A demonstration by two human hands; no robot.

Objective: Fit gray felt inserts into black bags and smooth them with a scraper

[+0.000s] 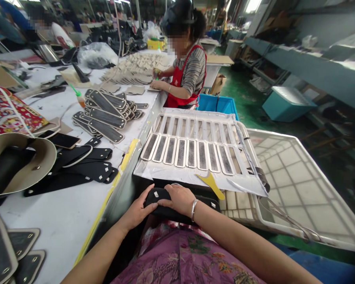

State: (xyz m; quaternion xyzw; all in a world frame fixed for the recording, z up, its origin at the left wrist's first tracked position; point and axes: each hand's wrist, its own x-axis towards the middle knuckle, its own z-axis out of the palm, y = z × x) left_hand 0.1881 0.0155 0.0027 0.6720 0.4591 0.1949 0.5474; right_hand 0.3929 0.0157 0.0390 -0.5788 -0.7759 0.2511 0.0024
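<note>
Above my lap lies a long black strap-like piece point(161, 193) with rounded ends and small white bits on it. My left hand point(140, 209) grips its left end, fingers behind and thumb in front. Around its upper edge close the fingers of my right hand point(179, 199), the thumb meeting the left thumb. Just beyond my hands is a white cloth-covered board point(165, 170) carrying a row of grey panels point(180, 153) with pale borders. A yellow scraper-like tool point(211, 184) rests at the board's near edge, right of my hands.
Grey bordered pieces point(106, 116) are piled on the white table point(85, 215) to my left, near black pieces point(91, 169) and a phone point(64, 140). A white plastic crate point(301, 169) stands on the right. A co-worker in a red apron point(185, 75) works beyond the board.
</note>
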